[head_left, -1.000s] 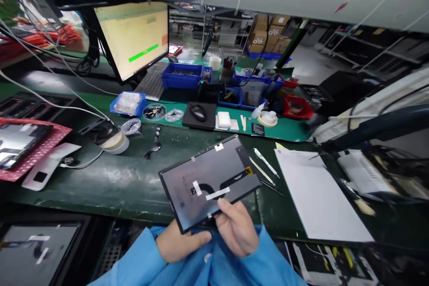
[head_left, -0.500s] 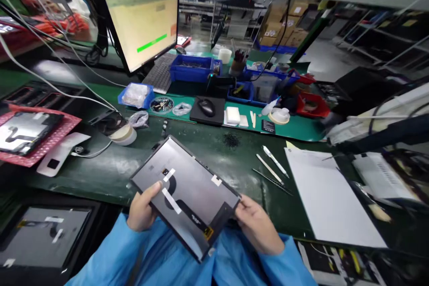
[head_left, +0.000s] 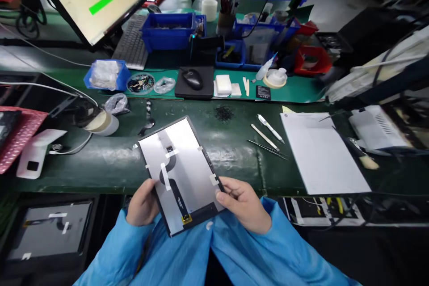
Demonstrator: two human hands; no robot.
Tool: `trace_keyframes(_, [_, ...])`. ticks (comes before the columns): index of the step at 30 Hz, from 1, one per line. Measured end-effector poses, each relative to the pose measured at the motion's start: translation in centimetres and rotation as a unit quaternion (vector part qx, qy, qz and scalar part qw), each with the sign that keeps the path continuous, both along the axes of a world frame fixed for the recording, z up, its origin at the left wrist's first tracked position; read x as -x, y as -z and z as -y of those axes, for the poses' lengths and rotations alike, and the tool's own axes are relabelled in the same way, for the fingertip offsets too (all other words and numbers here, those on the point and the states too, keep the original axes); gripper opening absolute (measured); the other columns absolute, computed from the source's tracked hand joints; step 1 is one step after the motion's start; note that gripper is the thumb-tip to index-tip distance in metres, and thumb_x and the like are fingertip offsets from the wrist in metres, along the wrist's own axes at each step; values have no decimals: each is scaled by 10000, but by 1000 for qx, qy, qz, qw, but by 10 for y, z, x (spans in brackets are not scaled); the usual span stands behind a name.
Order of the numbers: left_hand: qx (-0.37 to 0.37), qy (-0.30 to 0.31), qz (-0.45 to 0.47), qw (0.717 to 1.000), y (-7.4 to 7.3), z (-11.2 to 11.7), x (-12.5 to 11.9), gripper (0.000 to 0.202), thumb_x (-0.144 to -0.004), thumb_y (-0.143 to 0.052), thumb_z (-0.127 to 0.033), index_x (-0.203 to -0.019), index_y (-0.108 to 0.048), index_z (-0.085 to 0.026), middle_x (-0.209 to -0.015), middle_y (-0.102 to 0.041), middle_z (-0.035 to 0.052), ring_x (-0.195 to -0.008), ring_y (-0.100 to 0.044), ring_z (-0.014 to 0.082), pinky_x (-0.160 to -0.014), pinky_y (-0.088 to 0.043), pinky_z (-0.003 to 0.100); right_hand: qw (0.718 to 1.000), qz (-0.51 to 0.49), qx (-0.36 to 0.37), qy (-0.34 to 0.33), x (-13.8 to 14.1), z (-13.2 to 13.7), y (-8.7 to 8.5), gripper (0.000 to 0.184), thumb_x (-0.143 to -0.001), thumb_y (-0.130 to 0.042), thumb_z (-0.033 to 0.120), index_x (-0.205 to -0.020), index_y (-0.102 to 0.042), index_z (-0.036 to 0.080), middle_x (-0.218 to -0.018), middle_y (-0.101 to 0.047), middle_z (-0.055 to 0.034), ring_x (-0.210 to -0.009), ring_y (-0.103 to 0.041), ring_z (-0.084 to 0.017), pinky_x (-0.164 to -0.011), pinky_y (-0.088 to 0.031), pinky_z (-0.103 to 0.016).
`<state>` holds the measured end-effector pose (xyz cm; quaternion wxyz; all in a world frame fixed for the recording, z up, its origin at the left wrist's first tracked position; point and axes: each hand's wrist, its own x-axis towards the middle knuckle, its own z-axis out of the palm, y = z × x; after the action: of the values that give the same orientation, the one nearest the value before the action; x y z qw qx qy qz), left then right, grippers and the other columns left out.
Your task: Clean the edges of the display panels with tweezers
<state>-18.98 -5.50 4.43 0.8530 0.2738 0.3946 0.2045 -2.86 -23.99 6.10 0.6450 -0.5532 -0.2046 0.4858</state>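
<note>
A tablet display panel (head_left: 197, 161) is held tilted over the front edge of the bench, its silvery back facing me. Across that back runs a black ribbon cable (head_left: 177, 196) with white tape strips. My left hand (head_left: 143, 203) grips the panel's left edge, fingers hidden behind it. My right hand (head_left: 246, 203) pinches the right edge, thumb on the back face. Right of the panel lie tweezers (head_left: 268, 149), a thin pale stick (head_left: 264, 137) and a white pen (head_left: 271, 128). A small loose flex cable (head_left: 148, 118) rests beyond the panel's far left corner.
A similar panel (head_left: 50, 232) lies in a black tray at lower left. White paper (head_left: 323, 156) and a brush (head_left: 367, 158) are on the right. Black crumbs (head_left: 224, 113) lie mid-bench. Blue bins (head_left: 167, 31), a mouse (head_left: 192, 79) and a monitor (head_left: 90, 0) stand behind.
The panel has turned to a more upright angle. My right hand's thumb has come onto the panel's back, and my left thumb has drawn back to its edge. The view has tipped downward.
</note>
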Motion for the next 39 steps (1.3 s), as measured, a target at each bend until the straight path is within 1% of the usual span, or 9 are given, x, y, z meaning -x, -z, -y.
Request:
trace_keyframes(4, [-38,81,-49,995,2,17,4,450,-616,-964,-378,-957,-772,-155,-894,-785,53,-764,-741,200,-720,-624,262,1000,-1,-23,20,3,1,6,297,-839,-785,499,-1084,-798,333,-973,-808,-36,-896,-762,-287,-905,-617,-457])
trace_keyframes(11, [-85,95,-98,987,-7,18,-2,538,-590,-973,-428,-978,-739,-139,-905,-780,71,-799,-735,226,-725,-615,288,1000,26,-2,11,-2,7,5,327,-843,-784,529,-1110,-798,341,-967,-813,-42,-893,-772,-284,-853,-645,-438])
trace_keyframes(14, [-103,101,-119,982,-10,17,-1,535,-568,-977,-451,-943,-749,-144,-827,-761,44,-745,-713,206,-707,-606,281,998,55,-5,40,-12,10,4,262,-901,-740,470,-1127,-791,347,-982,-825,-35,-899,-778,-246,-837,-652,-392])
trace_keyframes(17, [-141,116,-137,974,-11,17,2,517,-576,-970,-466,-933,-768,-152,-794,-743,22,-711,-677,174,-716,-595,266,991,113,36,62,-22,9,3,255,-934,-693,404,-1150,-781,300,-978,-827,-40,-848,-776,-215,-781,-651,-345])
trace_keyframes(22, [-226,182,-161,943,-10,16,6,481,-682,-893,-535,-933,-791,-138,-866,-758,56,-819,-676,199,-792,-577,267,965,237,104,51,-27,4,1,247,-901,-643,338,-1045,-783,194,-871,-816,-51,-759,-760,-217,-717,-617,-339])
trace_keyframes(29, [-300,232,-184,907,-14,15,7,372,-766,-816,-492,-938,-804,-162,-923,-770,72,-894,-703,263,-851,-575,329,925,359,124,24,-32,4,2,184,-887,-579,289,-869,-739,198,-683,-746,6,-580,-666,-154,-567,-482,-262])
trace_keyframes(34, [-352,250,-191,882,-19,14,6,269,-780,-798,-451,-905,-826,-213,-873,-761,64,-893,-709,292,-855,-578,357,919,375,121,-4,-37,5,5,154,-864,-572,253,-791,-701,210,-668,-716,21,-592,-643,-146,-581,-449,-259])
trace_keyframes(37, [-365,260,-197,872,-21,15,5,246,-776,-801,-473,-766,-806,-227,-768,-734,66,-788,-686,281,-849,-575,380,915,387,116,6,-35,5,7,137,-831,-580,228,-727,-669,229,-597,-668,39,-525,-579,-143,-536,-413,-271])
trace_keyframes(39, [-371,266,-196,868,-23,16,5,248,-779,-799,-469,-730,-799,-226,-758,-731,71,-742,-673,269,-857,-572,387,913,390,117,19,-31,4,8,147,-809,-583,187,-692,-645,252,-632,-706,32,-505,-563,-148,-520,-411,-287])
